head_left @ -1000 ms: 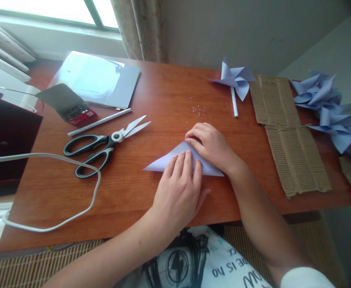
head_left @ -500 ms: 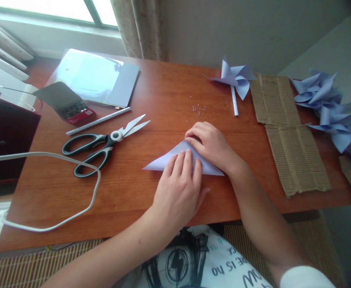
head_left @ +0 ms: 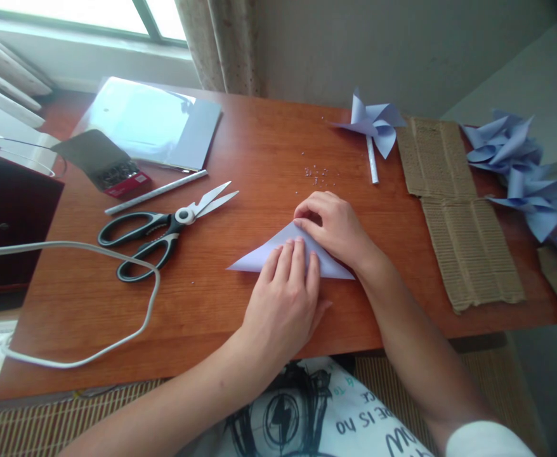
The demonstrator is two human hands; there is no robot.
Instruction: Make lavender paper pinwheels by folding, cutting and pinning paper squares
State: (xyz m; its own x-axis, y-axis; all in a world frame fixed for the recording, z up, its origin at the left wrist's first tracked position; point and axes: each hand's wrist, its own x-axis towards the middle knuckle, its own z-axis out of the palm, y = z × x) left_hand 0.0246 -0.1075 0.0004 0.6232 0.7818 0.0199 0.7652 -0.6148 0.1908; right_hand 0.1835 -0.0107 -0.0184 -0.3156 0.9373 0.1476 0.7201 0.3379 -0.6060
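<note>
1. Lying over the folded paper (head_left: 254, 260), the left hand (head_left: 283, 301) is palm down. Its fingers (head_left: 297, 254) are extended and almost together; the index finger stands slightly apart. The fingertips rest on the upper face of the paper. The left thumb projects past the near edge, clear of the paper.

2. The right hand (head_left: 334, 223) is curled at the far corner of the paper. Its thumb tip and fingertips come together there, with a gap behind them. Whether the paper is clamped between the tips cannot be told.

3. The box (head_left: 127, 185) stands with its flap raised and contains many small, dark, metallic-looking pieces. Behind it, a glossy clear sleeve (head_left: 138, 120) lies flat beside a grey-blue panel (head_left: 196, 133); its contents are unclear.

4. The folded paper, a triangle, rests on the counter (head_left: 212, 324), under the left fingers and at the right fingertips. Its long edge faces the person; one point extends left of the left hand, another right.

5. Left of the paper, the scissors (head_left: 183, 216) lie with blades apart. Beyond the right hand are scattered tiny pieces (head_left: 317, 171) and a paper pinwheel (head_left: 376, 124) on a stick.
</note>
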